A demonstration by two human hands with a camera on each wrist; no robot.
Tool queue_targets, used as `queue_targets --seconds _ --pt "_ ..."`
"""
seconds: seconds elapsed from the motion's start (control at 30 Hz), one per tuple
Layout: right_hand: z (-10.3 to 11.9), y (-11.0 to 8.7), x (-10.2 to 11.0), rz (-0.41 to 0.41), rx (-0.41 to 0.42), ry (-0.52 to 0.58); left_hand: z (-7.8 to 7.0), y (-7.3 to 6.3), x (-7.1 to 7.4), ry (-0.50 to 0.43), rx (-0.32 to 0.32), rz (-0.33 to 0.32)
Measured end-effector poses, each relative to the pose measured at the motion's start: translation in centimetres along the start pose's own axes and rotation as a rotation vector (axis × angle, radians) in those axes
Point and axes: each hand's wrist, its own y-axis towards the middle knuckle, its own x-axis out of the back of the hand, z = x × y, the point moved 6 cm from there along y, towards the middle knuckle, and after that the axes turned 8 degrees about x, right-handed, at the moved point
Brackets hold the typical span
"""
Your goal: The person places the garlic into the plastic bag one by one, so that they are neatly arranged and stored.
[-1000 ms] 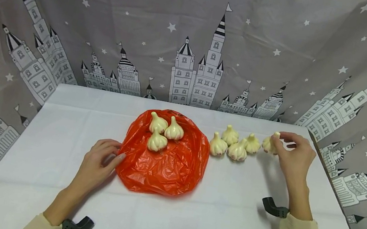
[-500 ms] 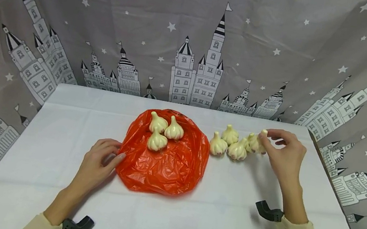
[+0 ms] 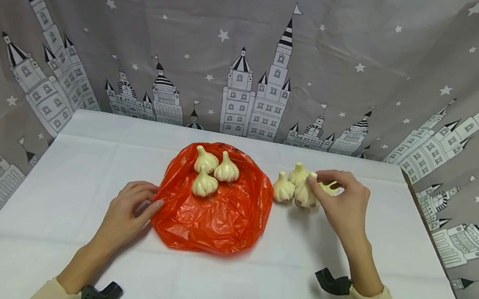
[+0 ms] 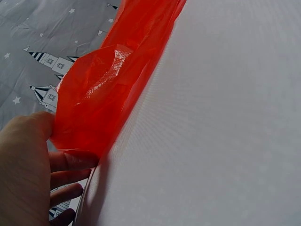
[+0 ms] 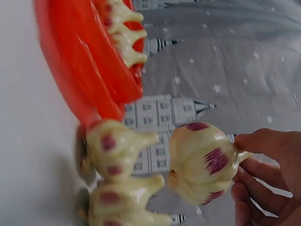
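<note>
My right hand [image 3: 345, 201] pinches a garlic bulb [image 5: 204, 162] by its stem, between thumb and fingers. The bulb is cream with purple patches, and in the right wrist view it hangs clear of the table. Below and around it stand several more garlic bulbs [image 3: 283, 188], partly covered by the hand in the head view. A red plastic bag [image 3: 214, 223] lies spread open at mid-table with three garlic bulbs [image 3: 205, 184] inside, toward its far side. At the bag's left edge my left hand [image 3: 128, 213] holds the rim, thumb inside and fingers outside.
White cloth covers the table [image 3: 218, 291]. Behind it hangs a grey curtain [image 3: 352, 47] printed with castles and stars. Each wrist wears a black camera mount [image 3: 101, 295]. The table's right edge [image 3: 434, 246] runs beyond my right arm.
My right hand has carried its garlic bulb leftward from the far right, over the loose bulbs toward the bag. The left hand and the bag have stayed still.
</note>
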Motion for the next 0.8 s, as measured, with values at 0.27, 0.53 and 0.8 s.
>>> queue_targets --seconds 0.27,0.53,0.8 --pt "2.1 0.1 -2.5 0.066 0.007 0.071 -0.1 0.0 0.1 -0.013 0.006 -0.004" --pt "2.8 -0.2 -3.1 0.069 0.001 0.085 -0.7 0.1 0.3 -0.026 -0.009 -0.009" --pt "4.1 -0.3 -4.7 0.088 0.023 0.121 -0.4 0.0 0.1 -0.025 -0.006 -0.007"
